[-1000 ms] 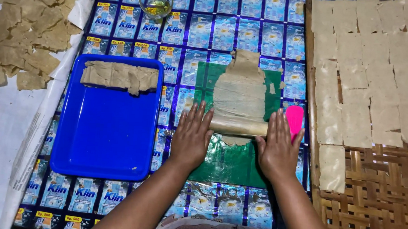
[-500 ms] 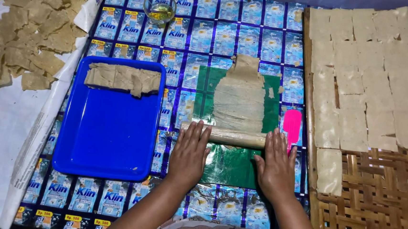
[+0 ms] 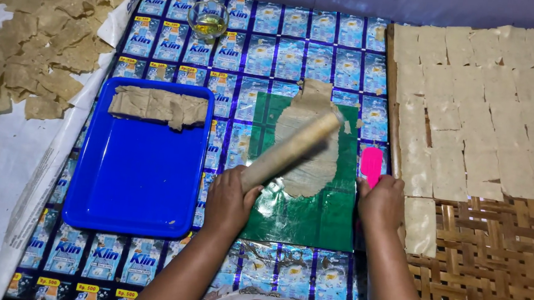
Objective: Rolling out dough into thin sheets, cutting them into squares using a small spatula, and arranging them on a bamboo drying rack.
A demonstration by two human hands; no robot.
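The left hand (image 3: pixel 229 200) grips one end of the stiff, light wooden rolling pin (image 3: pixel 292 150) lifted over the thin, soft, tearable beige dough sheet (image 3: pixel 308 143), while the right hand (image 3: pixel 381 200) curls around the small pink plastic scraper (image 3: pixel 371 165).

A bright blue tray (image 3: pixel 136 185) is holding tan dough strips (image 3: pixel 157 106). A green sheet (image 3: pixel 312 219) is showing under pale beige dough (image 3: pixel 310 153). A pink scraper (image 3: pixel 371 165) is lying beside it. The mat (image 3: pixel 274 50) is showing a repeating blue-and-white packet pattern; the woven tray (image 3: pixel 490 266) is showing brown.

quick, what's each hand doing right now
left hand: closed around the end of the rolling pin, lifting it at a slant.
right hand: on the pink scraper; grip cannot be told.
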